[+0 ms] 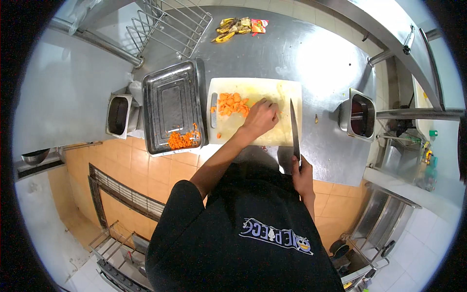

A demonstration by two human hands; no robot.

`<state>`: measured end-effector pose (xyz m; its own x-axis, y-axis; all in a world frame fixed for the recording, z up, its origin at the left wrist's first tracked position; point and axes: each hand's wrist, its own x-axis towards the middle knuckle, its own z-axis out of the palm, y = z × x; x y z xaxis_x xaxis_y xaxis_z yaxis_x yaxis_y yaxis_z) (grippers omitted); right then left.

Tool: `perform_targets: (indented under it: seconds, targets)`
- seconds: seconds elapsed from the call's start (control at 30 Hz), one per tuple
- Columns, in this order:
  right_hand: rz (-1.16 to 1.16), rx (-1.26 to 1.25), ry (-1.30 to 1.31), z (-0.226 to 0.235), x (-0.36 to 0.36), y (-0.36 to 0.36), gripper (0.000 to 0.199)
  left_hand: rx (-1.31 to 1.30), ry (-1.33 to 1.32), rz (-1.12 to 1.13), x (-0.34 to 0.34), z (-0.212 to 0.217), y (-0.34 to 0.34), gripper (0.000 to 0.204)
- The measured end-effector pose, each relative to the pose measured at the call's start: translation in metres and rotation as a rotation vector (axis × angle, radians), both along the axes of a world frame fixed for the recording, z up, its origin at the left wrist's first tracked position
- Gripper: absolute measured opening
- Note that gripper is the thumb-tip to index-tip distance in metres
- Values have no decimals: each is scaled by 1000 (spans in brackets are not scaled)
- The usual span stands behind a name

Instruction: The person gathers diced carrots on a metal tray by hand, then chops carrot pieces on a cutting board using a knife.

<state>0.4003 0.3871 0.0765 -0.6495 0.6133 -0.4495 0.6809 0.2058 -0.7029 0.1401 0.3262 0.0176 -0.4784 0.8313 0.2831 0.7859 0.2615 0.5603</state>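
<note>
Orange slices [232,103] left of the left hand's [261,118] fingers, knife [295,129] just right of them.
Right-hand [303,175] fingers clamp its handle; whether the left ones, bunched together, pinch anything, I cannot tell. Careless sideways swinging could nick those knuckles; a brushing palm could scatter slices.

I can see a broad way across the bench [277,56] beyond the cutting board's [267,85] far edge, with banana peels [226,29] lying at its far side. Another lane runs right of the board, past a small scrap [316,118], until a metal container [345,117] blocks it. The knife [295,129], in the right hand [302,175], fences off the board's right edge. Leftward, a dark tray [168,104] sits close beside the board, and a wire rack [170,30] stands beyond it. Orange slices [232,103] and the left hand [261,117] crowd the board's middle.
</note>
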Motion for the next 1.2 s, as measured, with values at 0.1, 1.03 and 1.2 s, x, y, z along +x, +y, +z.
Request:
perform_targets:
  seconds: [0.1, 1.03, 1.2]
  targets:
    - [5, 36, 72, -7, 1, -1, 59, 5, -25, -2, -1, -3, 2, 8]
    - [93, 70, -16, -1, -17, -5, 44, -126, 101, 199, -48, 16, -50, 15]
    - [197, 243, -45, -5, -19, -4, 39, -162, 95, 214, -44, 9, -44, 11]
